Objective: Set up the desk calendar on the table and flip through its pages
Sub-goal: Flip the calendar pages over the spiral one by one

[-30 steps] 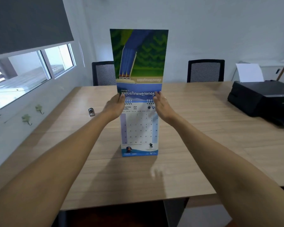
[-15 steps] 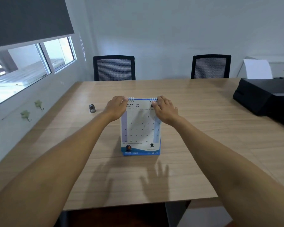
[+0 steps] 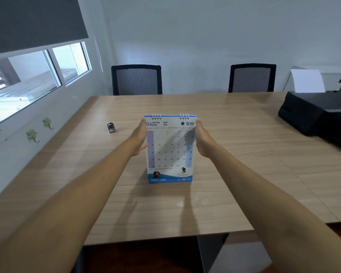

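Note:
The desk calendar stands upright on the wooden table, spiral binding on top, showing a white April page with a blue band at the bottom. My left hand lies flat against its left edge and my right hand against its right edge, so the calendar is held between them. Fingers are stretched out and partly hidden behind the card.
A small grey and black object lies on the table left of the calendar. A black printer with a white sheet sits at the right end. Two black mesh chairs stand at the far side. A window wall runs along the left.
The raised picture page has gone over the top to the back, leaving the April page showing. Both hands slid from the top binding down to the calendar's side edges.

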`<move>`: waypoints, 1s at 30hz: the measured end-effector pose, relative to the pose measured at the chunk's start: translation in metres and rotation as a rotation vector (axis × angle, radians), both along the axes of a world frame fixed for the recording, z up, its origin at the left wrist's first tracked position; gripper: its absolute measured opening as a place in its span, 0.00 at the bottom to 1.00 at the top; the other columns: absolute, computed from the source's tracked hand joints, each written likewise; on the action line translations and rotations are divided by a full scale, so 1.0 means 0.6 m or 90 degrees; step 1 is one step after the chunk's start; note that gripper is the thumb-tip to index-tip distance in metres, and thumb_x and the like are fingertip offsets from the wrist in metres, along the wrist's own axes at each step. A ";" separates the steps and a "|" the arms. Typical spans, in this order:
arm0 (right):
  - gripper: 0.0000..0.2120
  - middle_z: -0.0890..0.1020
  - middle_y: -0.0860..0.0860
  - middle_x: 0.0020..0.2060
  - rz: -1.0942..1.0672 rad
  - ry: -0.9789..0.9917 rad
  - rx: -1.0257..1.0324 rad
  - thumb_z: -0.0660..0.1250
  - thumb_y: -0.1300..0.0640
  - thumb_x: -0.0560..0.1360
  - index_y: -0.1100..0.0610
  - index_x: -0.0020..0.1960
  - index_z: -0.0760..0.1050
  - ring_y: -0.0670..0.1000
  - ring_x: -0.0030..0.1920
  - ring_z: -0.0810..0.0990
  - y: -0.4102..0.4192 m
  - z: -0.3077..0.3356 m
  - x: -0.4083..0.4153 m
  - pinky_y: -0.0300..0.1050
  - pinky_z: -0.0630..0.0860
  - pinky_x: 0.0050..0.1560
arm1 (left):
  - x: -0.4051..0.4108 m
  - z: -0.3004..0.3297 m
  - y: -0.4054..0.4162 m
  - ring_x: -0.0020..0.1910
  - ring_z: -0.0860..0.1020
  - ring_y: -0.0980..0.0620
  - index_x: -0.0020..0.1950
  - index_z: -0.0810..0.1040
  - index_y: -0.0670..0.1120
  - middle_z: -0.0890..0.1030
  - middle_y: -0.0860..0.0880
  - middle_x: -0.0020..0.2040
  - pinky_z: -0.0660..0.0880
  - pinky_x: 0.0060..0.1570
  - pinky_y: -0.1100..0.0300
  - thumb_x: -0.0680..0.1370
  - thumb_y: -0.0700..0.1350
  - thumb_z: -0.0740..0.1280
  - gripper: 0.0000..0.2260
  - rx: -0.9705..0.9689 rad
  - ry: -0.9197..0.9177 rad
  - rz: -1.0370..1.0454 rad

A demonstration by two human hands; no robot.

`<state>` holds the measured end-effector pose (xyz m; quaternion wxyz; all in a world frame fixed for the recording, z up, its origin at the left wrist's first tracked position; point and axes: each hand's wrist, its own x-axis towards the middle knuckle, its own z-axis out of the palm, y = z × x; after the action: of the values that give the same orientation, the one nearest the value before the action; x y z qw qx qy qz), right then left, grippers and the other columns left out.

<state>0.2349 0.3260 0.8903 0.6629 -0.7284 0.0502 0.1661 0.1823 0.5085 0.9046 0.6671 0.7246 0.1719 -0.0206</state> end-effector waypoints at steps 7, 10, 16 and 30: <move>0.34 0.63 0.52 0.76 -0.029 0.016 -0.063 0.43 0.36 0.78 0.56 0.76 0.60 0.56 0.76 0.61 -0.006 0.030 -0.017 0.54 0.56 0.74 | -0.014 0.033 0.002 0.75 0.62 0.44 0.75 0.62 0.43 0.65 0.45 0.75 0.59 0.74 0.51 0.82 0.59 0.41 0.29 0.092 0.050 0.011; 0.32 0.73 0.55 0.70 -0.027 -0.014 -0.106 0.44 0.39 0.78 0.56 0.71 0.68 0.55 0.66 0.72 -0.016 0.043 -0.016 0.52 0.67 0.60 | -0.013 0.046 0.012 0.63 0.74 0.43 0.70 0.70 0.40 0.76 0.41 0.64 0.68 0.64 0.52 0.82 0.59 0.43 0.30 0.168 0.063 0.019; 0.19 0.78 0.53 0.37 -0.059 -0.063 0.011 0.48 0.50 0.80 0.60 0.50 0.74 0.50 0.35 0.74 -0.046 0.089 -0.015 0.42 0.69 0.38 | -0.002 0.080 0.031 0.40 0.78 0.48 0.51 0.75 0.36 0.80 0.42 0.43 0.75 0.36 0.61 0.82 0.54 0.46 0.26 0.081 0.011 0.102; 0.25 0.54 0.52 0.79 0.108 -0.390 -0.261 0.43 0.49 0.83 0.55 0.78 0.53 0.54 0.79 0.48 -0.005 0.073 0.002 0.54 0.47 0.78 | 0.035 0.069 0.010 0.62 0.72 0.42 0.65 0.73 0.41 0.74 0.40 0.65 0.65 0.53 0.54 0.83 0.50 0.47 0.22 0.419 -0.078 -0.029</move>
<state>0.2359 0.3230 0.9340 0.4713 -0.8634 -0.1787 -0.0188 0.2033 0.5143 0.9462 0.4059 0.9046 0.1124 0.0650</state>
